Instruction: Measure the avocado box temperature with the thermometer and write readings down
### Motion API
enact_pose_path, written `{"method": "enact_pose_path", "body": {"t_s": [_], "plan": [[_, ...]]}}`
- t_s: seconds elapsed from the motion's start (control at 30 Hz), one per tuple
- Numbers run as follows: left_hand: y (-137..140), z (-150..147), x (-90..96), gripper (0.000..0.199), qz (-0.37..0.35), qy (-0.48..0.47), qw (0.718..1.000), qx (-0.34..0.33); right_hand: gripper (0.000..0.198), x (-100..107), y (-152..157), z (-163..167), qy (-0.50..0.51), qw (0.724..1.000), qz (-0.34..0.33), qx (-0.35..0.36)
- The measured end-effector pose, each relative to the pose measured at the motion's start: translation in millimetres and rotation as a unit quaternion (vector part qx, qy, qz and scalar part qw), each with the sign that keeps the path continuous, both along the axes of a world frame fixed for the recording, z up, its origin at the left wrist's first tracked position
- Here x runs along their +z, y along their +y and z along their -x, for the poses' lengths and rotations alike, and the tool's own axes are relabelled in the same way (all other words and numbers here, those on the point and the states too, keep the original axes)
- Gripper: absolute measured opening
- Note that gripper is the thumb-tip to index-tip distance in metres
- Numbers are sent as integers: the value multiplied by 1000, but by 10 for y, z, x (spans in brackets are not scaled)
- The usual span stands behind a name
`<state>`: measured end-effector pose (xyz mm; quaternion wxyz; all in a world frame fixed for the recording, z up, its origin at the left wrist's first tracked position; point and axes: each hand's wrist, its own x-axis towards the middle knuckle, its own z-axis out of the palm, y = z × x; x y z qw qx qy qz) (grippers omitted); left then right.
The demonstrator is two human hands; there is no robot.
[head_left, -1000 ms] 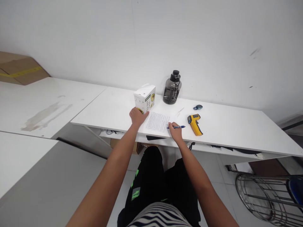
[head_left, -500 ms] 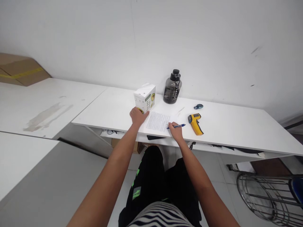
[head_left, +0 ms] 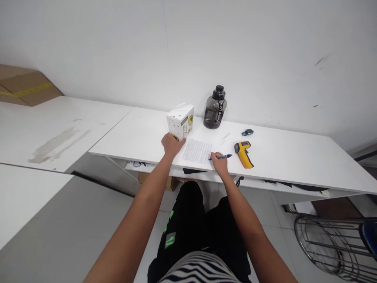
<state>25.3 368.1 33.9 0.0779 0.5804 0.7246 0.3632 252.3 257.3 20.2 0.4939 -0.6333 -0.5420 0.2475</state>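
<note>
My right hand [head_left: 219, 163] is closed around a blue pen [head_left: 224, 156], its tip by the right edge of a sheet of paper [head_left: 196, 151] covered in small lines of writing. My left hand [head_left: 173, 144] grips the lower front of a white carton [head_left: 176, 125] with avocado pictures, fingers at its left and thumb at its right, beside the sheet. The carton stands upright on the white table [head_left: 282, 157]. Right of the pen lies a yellow infrared thermometer [head_left: 244, 154].
A dark water bottle [head_left: 214, 110] stands behind, near the wall. Beyond the thermometer lies a small dark blue object [head_left: 247, 132]. A cardboard box [head_left: 28, 86] sits on the far-left table. On the floor at right is a metal wire rack [head_left: 324, 243].
The view has shifted very slightly. Both hands keep their holds, and the pen stays at the sheet's right edge with hardly any movement.
</note>
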Motion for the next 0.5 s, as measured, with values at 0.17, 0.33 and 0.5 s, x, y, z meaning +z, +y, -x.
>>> {"method": "enact_pose_path", "body": {"t_s": [0.17,0.33,0.5], "plan": [[-2,-1,0,61,1,0,1000,-3,41,17,-3,4,3,1000,-11,-4],[-4,1,2,59,-4,-5,1000,-3,40,36,-17,20,-3,1000,-8,-17],[-4,0,5,59,-4,-2,1000,0,40,27,-18,28,3,1000,-14,-11]]}}
